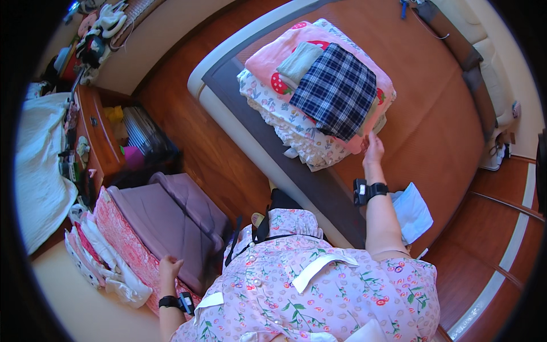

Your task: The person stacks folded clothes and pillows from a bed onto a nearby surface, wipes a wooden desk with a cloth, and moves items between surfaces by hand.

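Observation:
My right hand [373,150] is at the near corner of a stack of folded bedding, its fingertips against the edge of a pink strawberry-print blanket [261,59]. Whether the fingers grip the cloth cannot be made out. On the blanket lie a folded navy plaid cloth [337,92] and a pale green folded cloth [299,62]. Beneath it is floral bedding [267,100] with a ruffled edge. My left hand [170,268] hangs with loosely curled fingers before a mauve upholstered chair [166,222], and nothing shows in it.
The stack rests on a bed with a brown mat [427,119] and a pale frame [226,115]. A white-and-blue cloth [412,213] lies by my right forearm. At left are a wooden cabinet [96,124], a coral patterned cloth [124,231] and hanging garments [96,252].

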Action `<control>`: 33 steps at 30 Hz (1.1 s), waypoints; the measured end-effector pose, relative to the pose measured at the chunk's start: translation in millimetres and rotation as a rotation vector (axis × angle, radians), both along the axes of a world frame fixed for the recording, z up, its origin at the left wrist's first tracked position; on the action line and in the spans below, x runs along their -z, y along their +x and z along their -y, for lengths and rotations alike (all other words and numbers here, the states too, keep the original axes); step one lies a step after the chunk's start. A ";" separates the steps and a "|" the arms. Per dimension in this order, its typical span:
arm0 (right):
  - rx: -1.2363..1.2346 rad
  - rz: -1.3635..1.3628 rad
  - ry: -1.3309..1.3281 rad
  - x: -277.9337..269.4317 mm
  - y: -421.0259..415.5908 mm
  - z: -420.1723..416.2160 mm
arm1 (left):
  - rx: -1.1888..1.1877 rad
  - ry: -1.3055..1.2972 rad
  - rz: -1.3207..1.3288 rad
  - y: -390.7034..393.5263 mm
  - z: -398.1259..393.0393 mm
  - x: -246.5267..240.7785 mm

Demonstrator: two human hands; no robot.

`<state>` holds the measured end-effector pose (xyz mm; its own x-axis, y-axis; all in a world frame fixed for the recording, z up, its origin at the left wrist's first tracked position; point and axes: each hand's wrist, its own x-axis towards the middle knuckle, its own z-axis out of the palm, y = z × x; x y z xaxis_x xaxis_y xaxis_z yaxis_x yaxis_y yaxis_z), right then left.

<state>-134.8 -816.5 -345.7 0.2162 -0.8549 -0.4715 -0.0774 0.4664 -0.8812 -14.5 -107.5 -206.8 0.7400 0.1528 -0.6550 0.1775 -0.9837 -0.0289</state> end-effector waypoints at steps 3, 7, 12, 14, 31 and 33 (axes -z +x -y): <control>-0.082 0.028 0.034 -20.2 32.8 30.1 | -0.081 -0.363 0.085 18.3 68.8 12.2; -0.328 -0.126 0.074 -41.5 69.7 29.0 | -0.132 -0.676 0.053 34.5 149.6 18.2; -0.501 -0.644 -0.303 -33.7 73.3 43.8 | -0.092 -0.722 -0.009 56.9 192.4 13.3; -0.549 -0.977 -0.634 -57.1 79.8 39.7 | -0.084 -0.712 0.013 65.0 195.1 20.9; -0.271 0.129 0.332 -75.2 97.8 28.5 | 0.372 -0.936 -0.083 167.9 362.4 50.4; -0.248 0.167 0.464 -72.2 100.1 23.8 | 0.444 -0.941 -0.136 174.3 382.2 56.6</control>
